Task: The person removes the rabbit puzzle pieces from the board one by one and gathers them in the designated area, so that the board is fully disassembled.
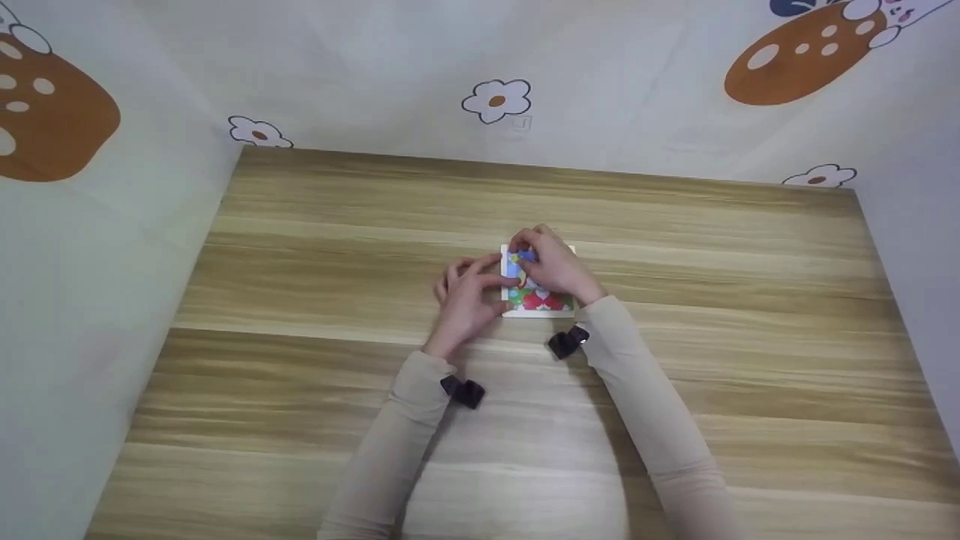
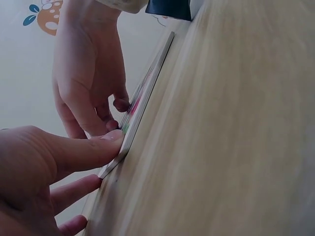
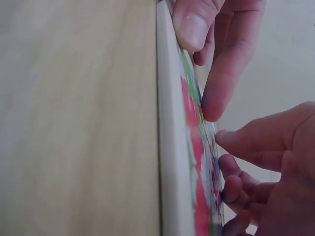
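Note:
A small square picture puzzle (image 1: 544, 301) with a white frame lies flat on the table, its blue, red and green picture partly covered by both hands. My left hand (image 1: 469, 296) is at its left side. In the left wrist view the left thumb (image 2: 106, 147) lies on the frame's near corner, with another finger at the edge below. My right hand (image 1: 553, 262) bends over the upper part of the picture. In the right wrist view its fingertips (image 3: 229, 164) touch the picture surface; I cannot tell whether they pinch a piece.
The wood-grain table (image 1: 315, 247) stretches out on all sides of the puzzle. Pale walls with printed flowers (image 1: 496, 101) stand along its back and sides. A small black camera (image 1: 568, 342) sits on the right wrist, and another black camera (image 1: 465, 391) on the left.

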### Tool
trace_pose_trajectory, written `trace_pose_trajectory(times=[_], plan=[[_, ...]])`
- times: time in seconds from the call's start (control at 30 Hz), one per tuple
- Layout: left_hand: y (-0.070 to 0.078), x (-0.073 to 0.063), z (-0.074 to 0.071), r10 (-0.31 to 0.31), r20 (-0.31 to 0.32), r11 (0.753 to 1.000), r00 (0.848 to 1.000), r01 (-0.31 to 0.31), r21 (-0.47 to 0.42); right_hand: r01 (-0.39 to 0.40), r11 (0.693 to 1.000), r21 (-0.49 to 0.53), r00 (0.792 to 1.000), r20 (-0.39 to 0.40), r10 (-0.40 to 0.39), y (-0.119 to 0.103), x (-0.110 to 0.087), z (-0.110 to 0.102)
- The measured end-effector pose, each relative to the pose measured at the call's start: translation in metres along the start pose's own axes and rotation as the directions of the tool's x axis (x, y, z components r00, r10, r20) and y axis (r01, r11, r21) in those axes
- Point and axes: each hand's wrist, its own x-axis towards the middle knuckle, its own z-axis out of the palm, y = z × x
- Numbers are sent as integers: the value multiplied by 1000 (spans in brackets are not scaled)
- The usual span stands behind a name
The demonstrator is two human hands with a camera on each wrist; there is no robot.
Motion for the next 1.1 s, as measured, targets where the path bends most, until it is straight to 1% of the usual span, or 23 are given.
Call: trace_pose_trajectory(times=[0.2,0.4,0.6,0.7,0.9,1.1], plan=[[1,1,1,1,-1,1000,1000,-1,15,-16,1000,12,1000,24,15,2,0,0],[1,0,1,-4,8,1000,1000,3,21,22,999,26,1000,19,-22,3,-1,0],[1,0,1,-7,9,1000,1000,7,13,52,996,71,999,-1,-52,7,-2,1],[1,0,1,-7,7,1000,1000,7,11,82,991,110,997,-21,-80,10,-2,2],[1,0,1,-12,14,1000,1000,12,10,99,973,207,995,-44,-92,13,-4,1],[1,0,1,-10,15,1000,1000,10,6,139,956,258,990,-72,-124,17,-4,1]])
